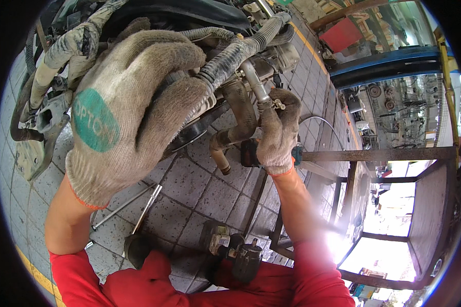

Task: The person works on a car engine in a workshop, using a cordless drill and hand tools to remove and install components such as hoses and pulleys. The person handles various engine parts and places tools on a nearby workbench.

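Note:
My left hand (133, 97), in a grey knit work glove with a green patch, is closed at the engine's upper side. Its fingers curl round a taped, corrugated cable sleeve (235, 57). My right hand (280, 130), gloved too, closes its fingers on a rubber hose where it meets a metal pipe (254, 81). A small hose clamp (278, 104) shows by the fingertips. Below the sleeve, a dirty bent hose (237, 110) hangs with its lower end (222, 161) loose. The left palm and whatever lies beneath it are hidden.
On the tiled floor lie two chrome bars (147, 209), beside my dark shoe (138, 249). A cordless impact wrench (247, 260) stands between my legs. To the right is a steel frame (374, 155); further back, a red panel (340, 35). More wiring (45, 84) hangs at left.

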`<state>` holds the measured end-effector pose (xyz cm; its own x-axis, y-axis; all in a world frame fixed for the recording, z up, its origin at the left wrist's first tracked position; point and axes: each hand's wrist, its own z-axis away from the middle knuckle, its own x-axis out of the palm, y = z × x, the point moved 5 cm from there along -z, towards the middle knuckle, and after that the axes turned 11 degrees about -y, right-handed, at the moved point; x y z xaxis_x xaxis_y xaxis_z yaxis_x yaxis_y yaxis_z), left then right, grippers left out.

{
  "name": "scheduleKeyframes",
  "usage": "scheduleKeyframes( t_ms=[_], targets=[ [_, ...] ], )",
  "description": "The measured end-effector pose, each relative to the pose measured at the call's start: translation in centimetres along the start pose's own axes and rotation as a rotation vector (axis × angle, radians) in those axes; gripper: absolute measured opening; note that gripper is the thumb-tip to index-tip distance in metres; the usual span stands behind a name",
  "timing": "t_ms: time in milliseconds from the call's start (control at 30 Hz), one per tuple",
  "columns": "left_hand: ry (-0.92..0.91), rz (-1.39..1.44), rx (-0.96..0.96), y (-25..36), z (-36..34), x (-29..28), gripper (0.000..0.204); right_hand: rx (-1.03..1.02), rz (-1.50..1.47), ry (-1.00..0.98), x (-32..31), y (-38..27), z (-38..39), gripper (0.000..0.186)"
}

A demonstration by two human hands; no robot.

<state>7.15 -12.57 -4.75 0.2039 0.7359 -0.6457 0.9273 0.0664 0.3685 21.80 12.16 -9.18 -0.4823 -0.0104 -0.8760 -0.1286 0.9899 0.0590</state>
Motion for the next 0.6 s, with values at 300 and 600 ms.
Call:
scheduleKeyframes(
  t_ms=[300, 600],
  targets=[
    [-0.063, 0.009, 0.011, -0.1, -0.1, 0.0, 0.033, 0.128, -0.022, 0.029, 0.6, 0.8, 0.3, 0.029],
    [-0.113, -0.025, 0.032, -0.4, 0.2, 0.0, 0.033, 0.251, -0.522, 0.219, 1.9, 2.1, 0.7, 0.036]
  ],
)
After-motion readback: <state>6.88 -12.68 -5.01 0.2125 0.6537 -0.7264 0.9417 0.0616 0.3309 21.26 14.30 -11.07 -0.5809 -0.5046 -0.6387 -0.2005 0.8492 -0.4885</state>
